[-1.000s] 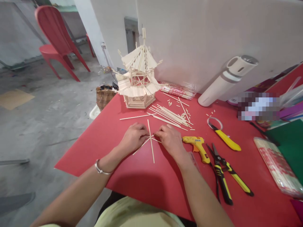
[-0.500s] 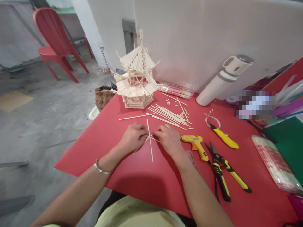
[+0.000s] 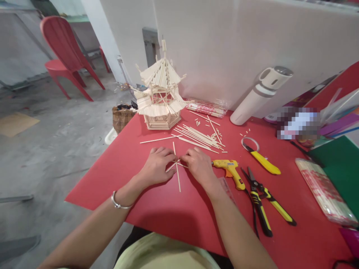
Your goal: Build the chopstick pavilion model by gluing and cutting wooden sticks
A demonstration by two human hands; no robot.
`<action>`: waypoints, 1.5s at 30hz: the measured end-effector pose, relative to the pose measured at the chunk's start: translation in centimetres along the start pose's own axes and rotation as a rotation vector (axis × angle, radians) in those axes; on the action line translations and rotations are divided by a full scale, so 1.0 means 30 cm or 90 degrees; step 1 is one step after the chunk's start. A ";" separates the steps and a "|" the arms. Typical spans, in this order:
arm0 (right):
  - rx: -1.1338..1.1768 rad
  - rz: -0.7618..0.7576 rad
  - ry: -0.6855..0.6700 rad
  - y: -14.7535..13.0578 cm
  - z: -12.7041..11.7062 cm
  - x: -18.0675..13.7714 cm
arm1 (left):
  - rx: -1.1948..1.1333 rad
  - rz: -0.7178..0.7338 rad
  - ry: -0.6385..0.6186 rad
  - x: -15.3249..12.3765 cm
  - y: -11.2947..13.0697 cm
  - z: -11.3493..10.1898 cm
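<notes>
Thin wooden sticks lie crossed in a star shape on the red tabletop, one of them pointing toward me. My left hand is at the left of the crossing, its fingertips on the sticks and its thumb lower down beside a slanting stick. From the right, my right hand pinches at the same crossing with bent fingers. The fingertips partly cover the joint. A yellow glue gun lies just right of my right hand. Beyond both hands is a pile of loose sticks.
A stick-built pagoda model stands at the back. Pruning shears, a yellow-handled cutter and packaged sticks lie at the right. A white flask leans near the wall. The table's left edge borders the floor.
My left hand's thumb has spread downward, away from its fingers, beside the slanting stick. My right hand stays at the crossing. The view has shifted slightly.
</notes>
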State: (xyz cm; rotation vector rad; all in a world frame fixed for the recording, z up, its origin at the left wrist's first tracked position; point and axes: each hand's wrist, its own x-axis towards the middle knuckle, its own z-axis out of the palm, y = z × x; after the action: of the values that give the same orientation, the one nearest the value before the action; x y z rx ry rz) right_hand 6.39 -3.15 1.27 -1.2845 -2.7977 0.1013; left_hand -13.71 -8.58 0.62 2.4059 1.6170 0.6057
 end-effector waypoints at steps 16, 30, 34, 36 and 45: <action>-0.002 -0.015 0.035 -0.003 0.005 -0.003 | -0.005 -0.009 0.007 0.002 0.002 0.004; -0.003 -0.017 0.015 -0.012 0.002 -0.001 | -0.015 -0.012 0.003 0.002 -0.002 0.008; -0.006 -0.014 0.009 -0.014 -0.002 -0.002 | -0.015 -0.014 0.001 0.002 -0.002 0.007; -0.006 -0.012 0.002 -0.014 -0.006 -0.003 | -0.014 -0.015 0.000 0.002 -0.001 0.005; 0.036 0.013 -0.022 -0.010 -0.071 -0.030 | -0.013 -0.013 -0.008 0.001 -0.001 0.002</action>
State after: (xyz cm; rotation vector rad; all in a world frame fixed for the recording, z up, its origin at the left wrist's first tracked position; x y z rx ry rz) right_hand 6.93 -3.96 3.39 -1.3122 -2.7884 0.2027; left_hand -13.70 -8.55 0.55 2.3717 1.6199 0.6003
